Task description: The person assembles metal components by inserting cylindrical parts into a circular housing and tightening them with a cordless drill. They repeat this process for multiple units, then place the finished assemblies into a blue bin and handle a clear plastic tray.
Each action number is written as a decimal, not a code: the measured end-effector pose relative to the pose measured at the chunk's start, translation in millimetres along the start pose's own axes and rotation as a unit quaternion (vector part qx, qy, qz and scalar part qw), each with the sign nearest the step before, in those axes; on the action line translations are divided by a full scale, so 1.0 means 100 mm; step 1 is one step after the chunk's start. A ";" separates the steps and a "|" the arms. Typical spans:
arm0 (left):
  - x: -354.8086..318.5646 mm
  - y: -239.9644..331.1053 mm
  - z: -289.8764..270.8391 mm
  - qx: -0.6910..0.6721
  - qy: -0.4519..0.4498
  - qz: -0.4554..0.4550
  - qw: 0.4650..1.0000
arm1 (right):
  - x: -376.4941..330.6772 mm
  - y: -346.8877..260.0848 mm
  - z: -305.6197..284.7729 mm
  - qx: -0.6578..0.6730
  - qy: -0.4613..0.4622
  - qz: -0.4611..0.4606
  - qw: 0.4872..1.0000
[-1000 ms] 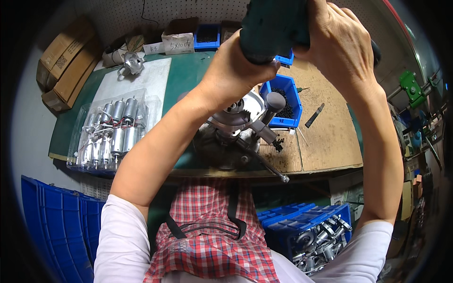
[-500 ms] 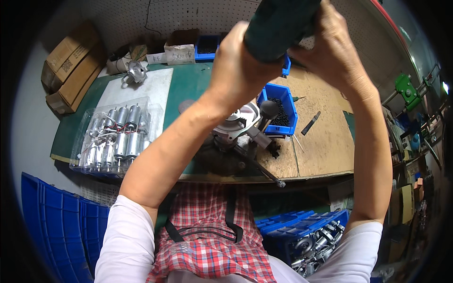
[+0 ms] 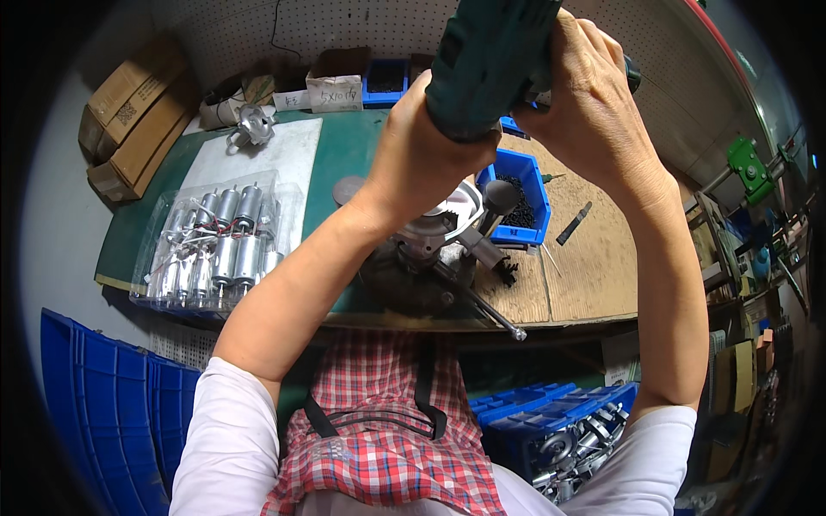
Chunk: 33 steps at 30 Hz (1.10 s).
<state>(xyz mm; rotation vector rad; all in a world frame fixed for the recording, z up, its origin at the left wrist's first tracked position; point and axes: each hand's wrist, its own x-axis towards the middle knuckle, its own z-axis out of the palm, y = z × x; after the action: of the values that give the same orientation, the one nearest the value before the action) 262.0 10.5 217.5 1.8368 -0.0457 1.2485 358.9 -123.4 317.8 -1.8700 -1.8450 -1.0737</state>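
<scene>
Teal power tool [image 3: 482, 64] sits clasped in both hands, left grip [image 3: 422, 146] and right grip [image 3: 594, 103] closed round it (high above the worktop [image 3: 594, 284]); a slip could drop it onto the metal assembly [image 3: 434, 236]

wall: white pegboard [image 3: 344, 21] | workbench [image 3: 594, 284]: wood, green mat [image 3: 344, 150]

My left hand [image 3: 426, 146] and right hand [image 3: 594, 103] cover most of the green power tool [image 3: 486, 60], whose top runs off the upper edge. My left forearm hides much of the metal assembly [image 3: 439, 232] clamped below. The black pieces in the blue bin [image 3: 525, 202] are too small to identify.
</scene>
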 end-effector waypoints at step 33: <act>-0.06 0.00 -0.22 -0.080 -0.092 -0.087 0.989 | 0.05 -0.13 0.00 -0.165 0.109 -0.126 0.972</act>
<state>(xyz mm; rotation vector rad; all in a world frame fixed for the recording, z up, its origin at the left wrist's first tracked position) 242.2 22.8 215.0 1.7715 -0.0826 0.9259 345.8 -118.5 317.5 -1.6215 -1.8984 -1.6925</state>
